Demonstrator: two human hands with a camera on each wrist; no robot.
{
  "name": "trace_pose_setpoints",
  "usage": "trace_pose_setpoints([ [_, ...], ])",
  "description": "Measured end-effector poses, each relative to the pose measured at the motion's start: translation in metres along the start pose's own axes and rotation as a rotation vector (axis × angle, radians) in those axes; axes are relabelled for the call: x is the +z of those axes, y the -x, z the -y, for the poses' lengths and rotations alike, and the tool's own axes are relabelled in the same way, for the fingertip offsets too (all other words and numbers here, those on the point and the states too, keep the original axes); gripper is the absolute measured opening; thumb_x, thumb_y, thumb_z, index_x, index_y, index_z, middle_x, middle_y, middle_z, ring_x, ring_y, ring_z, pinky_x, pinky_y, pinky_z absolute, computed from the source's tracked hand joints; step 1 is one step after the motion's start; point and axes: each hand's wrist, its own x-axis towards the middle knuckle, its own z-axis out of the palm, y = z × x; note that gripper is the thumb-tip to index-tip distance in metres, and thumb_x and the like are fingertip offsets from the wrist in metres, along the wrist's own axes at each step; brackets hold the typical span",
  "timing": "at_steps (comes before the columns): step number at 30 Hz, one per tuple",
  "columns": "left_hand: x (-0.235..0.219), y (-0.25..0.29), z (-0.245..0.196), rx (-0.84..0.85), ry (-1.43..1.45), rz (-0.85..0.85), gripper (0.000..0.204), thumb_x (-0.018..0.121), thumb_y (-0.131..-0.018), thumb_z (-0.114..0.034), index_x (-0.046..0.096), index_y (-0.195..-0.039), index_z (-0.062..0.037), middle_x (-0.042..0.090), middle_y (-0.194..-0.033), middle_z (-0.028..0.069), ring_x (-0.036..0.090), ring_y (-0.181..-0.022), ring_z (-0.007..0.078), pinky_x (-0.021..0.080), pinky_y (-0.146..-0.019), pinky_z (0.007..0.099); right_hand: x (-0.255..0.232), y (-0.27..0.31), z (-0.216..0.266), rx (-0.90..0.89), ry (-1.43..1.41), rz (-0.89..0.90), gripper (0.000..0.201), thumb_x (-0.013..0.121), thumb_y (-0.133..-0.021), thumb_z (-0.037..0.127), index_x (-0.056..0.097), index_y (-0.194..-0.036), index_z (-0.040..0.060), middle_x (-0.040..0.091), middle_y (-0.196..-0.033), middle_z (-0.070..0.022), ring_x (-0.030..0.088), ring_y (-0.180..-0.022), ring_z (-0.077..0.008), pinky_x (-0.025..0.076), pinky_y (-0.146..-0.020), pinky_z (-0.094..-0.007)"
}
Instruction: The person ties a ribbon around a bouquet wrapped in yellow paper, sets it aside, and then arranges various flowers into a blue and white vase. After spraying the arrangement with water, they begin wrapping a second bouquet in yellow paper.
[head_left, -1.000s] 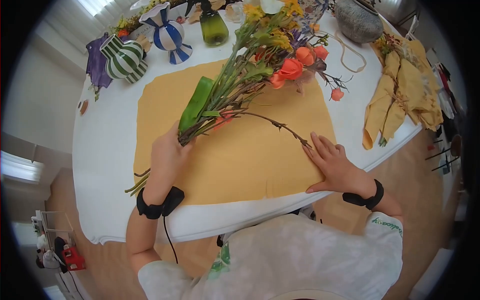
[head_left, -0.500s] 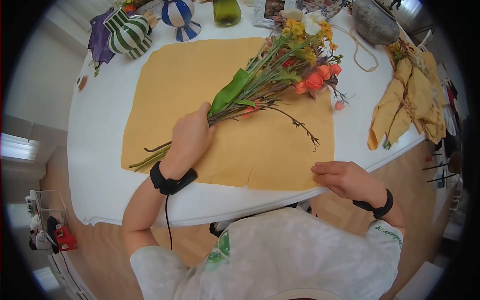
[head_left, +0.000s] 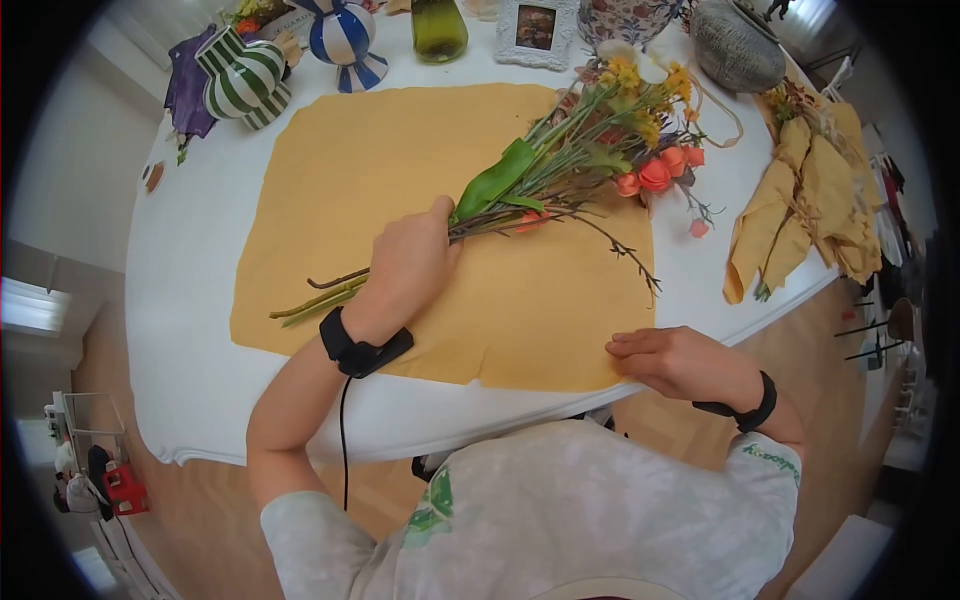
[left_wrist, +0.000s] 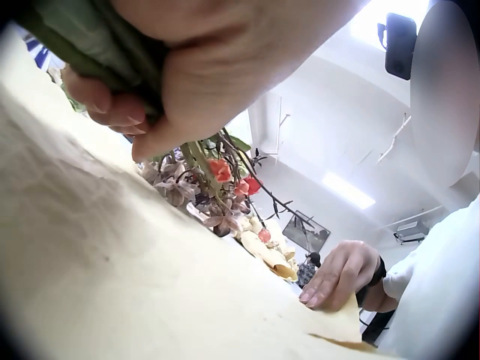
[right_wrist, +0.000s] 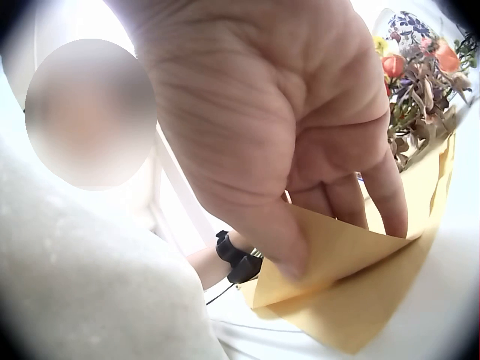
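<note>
The left hand (head_left: 413, 268) grips the stems of a bouquet (head_left: 580, 150) of orange, yellow and white flowers, lying diagonally over a yellow paper sheet (head_left: 340, 180). Cut stem ends stick out behind that hand, and a green ribbon-like leaf (head_left: 495, 181) lies along the stems. In the left wrist view its fingers (left_wrist: 112, 105) curl round the bundle. The right hand (head_left: 690, 365) is at the sheet's near right corner; in the right wrist view the right hand (right_wrist: 277, 127) pinches the paper edge (right_wrist: 330, 255), thumb on one side and fingers on the other.
Along the back stand a green-striped vase (head_left: 243, 80), a blue-striped vase (head_left: 343, 42), a green glass vase (head_left: 438, 30), a white picture frame (head_left: 534, 34) and a grey pot (head_left: 737, 45). A paper-wrapped bouquet (head_left: 800, 200) lies at the right on the white table (head_left: 180, 350).
The left hand and the bouquet have moved right over the paper. The right hand, earlier spread flat on the sheet, has drawn its fingers together at the near right corner.
</note>
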Motion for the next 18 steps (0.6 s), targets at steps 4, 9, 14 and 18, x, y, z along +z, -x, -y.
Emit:
trace_pose_setpoints([
  [4,0.017,-0.005,0.011,0.010,0.018,0.002,0.029,0.060,-0.076,-0.022,0.053,-0.094,-0.0003,0.058,-0.069,0.0203,0.057,-0.066,0.0375,0.045,-0.059,0.0424,0.003,0.003,-0.002,0.020,-0.003,-0.013,0.012,0.052,-0.070,0.002,0.055,-0.081,-0.0025,0.059,-0.101,-0.0137,0.056,-0.099,-0.0279,0.050,-0.076,-0.0320],
  [9,-0.001,-0.005,0.004,0.028,0.156,-0.012,0.026,0.060,-0.075,-0.018,0.051,-0.090,0.0015,0.058,-0.067,0.0203,0.057,-0.066,0.0382,0.045,-0.059,0.0440,0.000,0.000,-0.001,0.020,-0.022,0.014,0.011,0.051,-0.071,0.002,0.055,-0.080,-0.0028,0.059,-0.100,-0.0134,0.055,-0.100,-0.0266,0.050,-0.073,-0.0319],
  [14,0.000,-0.009,0.001,0.060,0.193,-0.043,0.028,0.061,-0.076,-0.020,0.051,-0.090,0.0015,0.058,-0.068,0.0202,0.057,-0.068,0.0383,0.045,-0.059,0.0438,-0.002,-0.002,-0.001,0.022,-0.020,0.034,0.011,0.051,-0.071,0.002,0.055,-0.081,-0.0033,0.059,-0.101,-0.0132,0.055,-0.101,-0.0261,0.050,-0.072,-0.0317],
  [18,0.010,-0.014,-0.003,0.007,0.113,0.042,0.029,0.061,-0.076,-0.023,0.052,-0.092,0.0004,0.059,-0.072,0.0206,0.057,-0.070,0.0373,0.045,-0.062,0.0425,-0.002,-0.002,-0.002,0.036,-0.026,0.056,0.011,0.051,-0.071,0.002,0.054,-0.080,-0.0037,0.058,-0.102,-0.0134,0.055,-0.102,-0.0259,0.050,-0.072,-0.0314],
])
